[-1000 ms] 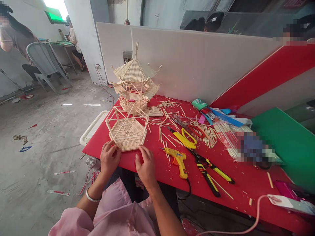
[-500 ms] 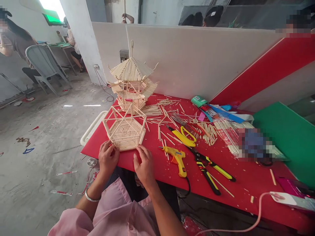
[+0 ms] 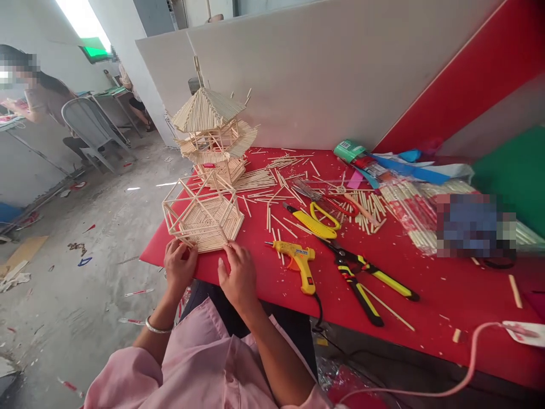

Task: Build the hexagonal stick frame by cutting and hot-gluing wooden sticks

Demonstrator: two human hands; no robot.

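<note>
We have the open hexagonal frame of pale wooden sticks, with its flat stick-laid base (image 3: pixel 213 218), on the near left part of the red table (image 3: pixel 468 301), close to the front edge. Our left hand (image 3: pixel 181 264) is at its near left corner, fingers bent and thumb drawn in close to them; we cannot tell whether they grip the base. Our right hand (image 3: pixel 238 275) is at the near right corner, its fingertips against the base edge and its thumb apart from them, so those fingers are released. Just behind the frame we see the pale tiered stick pagoda with a pointed roof (image 3: pixel 208 113), and right of it the loose pale sticks (image 3: pixel 255 180) lie scattered. To the right of our right hand lies the yellow glue gun (image 3: pixel 301 261) with a black cord; beyond it are the yellow cutter with a black tip (image 3: pixel 313 224) and the long-handled black-and-yellow pliers (image 3: pixel 361 289), their handles spread. Farther right we have clear plastic bags of sticks (image 3: pixel 411 216). A white panel (image 3: pixel 298 85) stands behind the table, and across the floor a person (image 3: pixel 51 102) sits by a grey plastic chair (image 3: pixel 87 122).
</note>
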